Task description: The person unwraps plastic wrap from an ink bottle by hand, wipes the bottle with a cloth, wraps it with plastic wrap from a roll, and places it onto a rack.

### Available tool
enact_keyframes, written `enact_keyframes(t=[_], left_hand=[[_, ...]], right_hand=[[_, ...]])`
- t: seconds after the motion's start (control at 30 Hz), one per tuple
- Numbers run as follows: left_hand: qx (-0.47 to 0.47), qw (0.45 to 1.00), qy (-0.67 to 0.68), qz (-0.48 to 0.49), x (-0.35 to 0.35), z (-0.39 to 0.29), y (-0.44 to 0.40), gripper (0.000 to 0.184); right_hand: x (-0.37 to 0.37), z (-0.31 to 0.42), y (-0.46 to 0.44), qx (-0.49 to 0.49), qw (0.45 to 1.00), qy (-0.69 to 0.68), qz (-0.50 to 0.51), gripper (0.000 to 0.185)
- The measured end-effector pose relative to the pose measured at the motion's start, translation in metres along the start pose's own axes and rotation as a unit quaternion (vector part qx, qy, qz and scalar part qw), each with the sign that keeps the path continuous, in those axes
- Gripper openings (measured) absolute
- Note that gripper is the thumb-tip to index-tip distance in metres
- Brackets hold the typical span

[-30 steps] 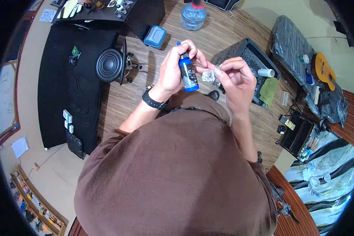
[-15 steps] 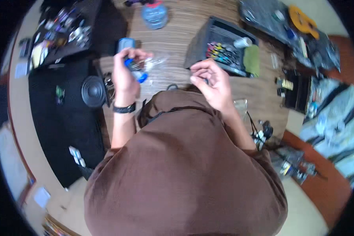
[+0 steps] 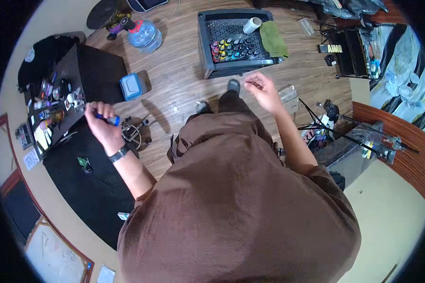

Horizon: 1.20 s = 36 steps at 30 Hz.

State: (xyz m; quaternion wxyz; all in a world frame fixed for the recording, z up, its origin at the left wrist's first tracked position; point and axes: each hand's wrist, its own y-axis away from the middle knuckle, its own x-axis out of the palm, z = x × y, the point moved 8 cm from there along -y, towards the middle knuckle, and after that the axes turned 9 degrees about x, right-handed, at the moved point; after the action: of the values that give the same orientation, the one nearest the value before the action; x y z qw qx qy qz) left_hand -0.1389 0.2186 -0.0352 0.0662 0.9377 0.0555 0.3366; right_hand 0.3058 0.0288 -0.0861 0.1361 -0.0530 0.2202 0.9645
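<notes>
My left hand (image 3: 104, 126), with a dark band on its wrist, is closed around a small dark item with a bright blue end (image 3: 114, 120). Its kind is hidden by the fingers. This hand is out to the left, near the dark desk (image 3: 99, 70) with its cluttered top. My right hand (image 3: 264, 93) is raised in front of me on the right, its fingers curled and the thumb near the fingertips. Whatever it may hold is too small to make out. Beyond it stands a black cart (image 3: 205, 47) carrying rows of small bottles (image 3: 233, 51) with coloured caps.
On the cart lie a white roll (image 3: 252, 25) and a green cloth (image 3: 274, 38). A large water bottle (image 3: 145, 37) and a blue-lidded container (image 3: 131, 87) stand on the wooden floor. A wheeled chair base (image 3: 134, 132) is at left; tripod legs (image 3: 316, 118) are at right.
My view has shifted and sharpened. My left hand has moved out to the left toward the desk, still holding the blue-ended item. My right hand stays raised, fingers curled.
</notes>
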Motion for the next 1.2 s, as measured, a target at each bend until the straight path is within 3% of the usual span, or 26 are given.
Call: enact_keyframes(t=[0.07, 0.1, 0.2, 0.3, 0.43, 0.53, 0.6, 0.7, 0.8, 0.97, 1.0, 1.07, 1.13, 1.2], left_hand=[[-0.029, 0.999, 0.011, 0.043, 0.032, 0.026, 0.001, 0.024], [-0.064, 0.998, 0.007, 0.017, 0.046, 0.045, 0.011, 0.025], [-0.155, 0.988, -0.003, -0.026, 0.089, 0.095, 0.045, 0.028], [-0.191, 0.98, -0.052, 0.002, 0.115, 0.127, 0.072, 0.028], [-0.187, 0.977, -0.073, 0.075, 0.145, 0.145, 0.091, 0.029], [-0.167, 0.978, -0.119, 0.039, 0.157, 0.148, 0.092, 0.028], [-0.154, 0.978, -0.142, 0.01, 0.157, 0.148, 0.096, 0.028], [-0.138, 0.989, -0.026, -0.051, 0.131, 0.133, 0.09, 0.024], [-0.078, 0.989, 0.02, -0.124, 0.091, 0.11, 0.095, 0.022], [0.019, 0.979, 0.002, -0.205, 0.077, 0.126, 0.109, 0.016], [0.022, 0.977, 0.001, -0.211, 0.083, 0.134, 0.111, 0.016], [-0.031, 0.97, -0.04, -0.239, 0.097, 0.169, 0.123, 0.016], [-0.056, 0.963, -0.06, -0.255, 0.108, 0.195, 0.136, 0.016], [-0.125, 0.96, 0.01, -0.249, 0.118, 0.229, 0.148, 0.016]], right_hand=[[-0.017, -0.04, -0.013, 0.079, 0.997, -0.02, -0.011, 0.014], [-0.026, -0.058, -0.017, 0.119, 0.992, -0.032, -0.017, 0.015], [-0.066, -0.094, -0.031, 0.161, 0.978, -0.108, -0.078, 0.017], [-0.108, -0.119, -0.038, 0.175, 0.96, -0.172, -0.138, 0.021], [-0.185, -0.157, -0.078, 0.184, 0.942, -0.167, -0.227, 0.03], [-0.231, -0.203, -0.113, 0.224, 0.905, -0.224, -0.284, 0.035], [-0.267, -0.244, -0.15, 0.256, 0.913, -0.188, -0.257, 0.036], [-0.293, -0.289, -0.177, 0.315, 0.917, -0.118, -0.213, 0.039], [-0.307, -0.302, -0.191, 0.354, 0.902, -0.131, -0.21, 0.056], [-0.286, -0.255, -0.196, 0.376, 0.904, -0.126, -0.162, 0.079], [-0.274, -0.243, -0.201, 0.361, 0.915, -0.146, -0.107, 0.08], [-0.252, -0.221, -0.212, 0.328, 0.927, -0.185, 0.002, 0.083], [-0.251, -0.217, -0.22, 0.341, 0.93, -0.137, 0.002, 0.082], [-0.256, -0.214, -0.227, 0.36, 0.932, -0.049, -0.008, 0.082]])
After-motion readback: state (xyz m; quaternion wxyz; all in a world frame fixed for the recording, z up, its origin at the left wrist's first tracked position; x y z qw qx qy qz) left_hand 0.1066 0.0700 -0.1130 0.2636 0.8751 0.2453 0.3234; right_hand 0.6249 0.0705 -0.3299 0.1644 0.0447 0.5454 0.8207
